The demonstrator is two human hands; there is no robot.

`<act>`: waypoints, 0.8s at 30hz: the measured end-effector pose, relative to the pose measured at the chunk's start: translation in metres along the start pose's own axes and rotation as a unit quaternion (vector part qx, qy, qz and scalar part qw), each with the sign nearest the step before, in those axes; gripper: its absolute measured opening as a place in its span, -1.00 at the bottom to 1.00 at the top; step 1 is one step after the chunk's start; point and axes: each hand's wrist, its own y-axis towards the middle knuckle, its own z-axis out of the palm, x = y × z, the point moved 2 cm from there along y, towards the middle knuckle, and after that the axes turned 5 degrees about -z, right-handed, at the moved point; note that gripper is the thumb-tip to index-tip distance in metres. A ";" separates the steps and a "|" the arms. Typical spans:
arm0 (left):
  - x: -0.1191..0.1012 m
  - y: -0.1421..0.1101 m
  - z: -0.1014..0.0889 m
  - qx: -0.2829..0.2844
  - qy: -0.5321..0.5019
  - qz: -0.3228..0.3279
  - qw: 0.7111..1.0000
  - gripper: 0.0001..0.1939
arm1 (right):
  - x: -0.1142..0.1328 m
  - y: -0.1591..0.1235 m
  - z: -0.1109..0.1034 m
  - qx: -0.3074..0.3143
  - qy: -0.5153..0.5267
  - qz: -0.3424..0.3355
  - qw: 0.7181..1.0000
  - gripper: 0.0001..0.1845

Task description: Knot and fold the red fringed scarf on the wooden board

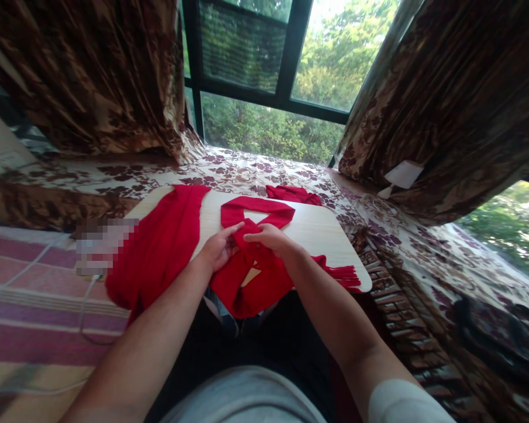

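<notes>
Fingers of my left hand (218, 249) and right hand (268, 238) pinch the crossing of the red scarf (255, 214), looped mid-desk (326, 232) with tails over the near edge. I judge both layers want equal tension, kept flat, clear of the second scarf (158, 247) at the left edge.

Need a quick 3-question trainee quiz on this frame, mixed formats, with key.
1. True or false: both hands touch the looped red scarf.
2. The scarf lies on: A) a striped blanket B) a light wooden tabletop C) the window sill.
3. Fill in: the scarf's fringed end lies to the person's ____ side.

Key: 1 true; 2 B; 3 right.
</notes>
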 end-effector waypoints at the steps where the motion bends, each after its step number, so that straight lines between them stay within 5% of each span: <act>1: 0.000 0.000 0.000 0.002 -0.001 -0.001 1.000 -0.60 | 0.001 -0.003 0.002 0.015 0.026 0.009 0.999 -0.75; 7: -0.001 -0.002 0.001 0.020 0.006 0.000 1.000 -0.58 | 0.008 -0.009 0.013 0.022 -0.004 0.051 0.998 -0.86; 12: -0.001 -0.001 -0.001 0.038 0.005 0.013 0.999 -0.47 | 0.013 -0.001 0.011 0.017 0.111 0.025 0.993 -0.89; 18: 0.000 0.002 -0.005 0.029 0.005 0.014 0.999 -0.35 | 0.035 0.011 -0.027 -0.013 0.053 -0.070 0.996 -0.83; 24: 0.002 0.006 -0.007 0.039 0.002 0.015 0.999 -0.43 | 0.036 0.001 -0.063 0.065 -0.091 -0.020 0.994 -0.95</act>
